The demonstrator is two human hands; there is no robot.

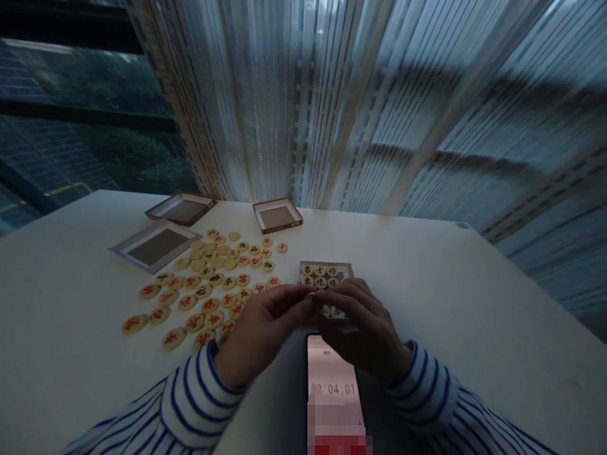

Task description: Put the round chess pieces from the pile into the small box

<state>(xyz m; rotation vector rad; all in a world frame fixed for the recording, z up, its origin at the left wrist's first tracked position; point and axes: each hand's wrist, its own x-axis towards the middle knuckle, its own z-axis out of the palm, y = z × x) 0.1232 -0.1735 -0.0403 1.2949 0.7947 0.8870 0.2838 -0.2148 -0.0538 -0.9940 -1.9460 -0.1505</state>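
My left hand [265, 328] and my right hand [367, 325] meet over the near part of a small open box [349, 268]. Between their fingertips is a round, pale Chinese chess piece [311, 296], mostly covered by the fingers. Both hands are closed around it. Several chess pieces with black characters [320, 282] lie in rows inside the box, face up; the hands hide part of them. Left of my left hand, many loose chess pieces [188, 303] are spread over the white table [450, 303], with red or black characters and some blank sides up.
A phone [332, 373] showing a running timer lies in front of the box, below my hands. Toward the back left are a pale open tray [190, 235] and two brown-edged box parts [203, 212]. Behind the table hangs a string curtain [284, 114] by a window.
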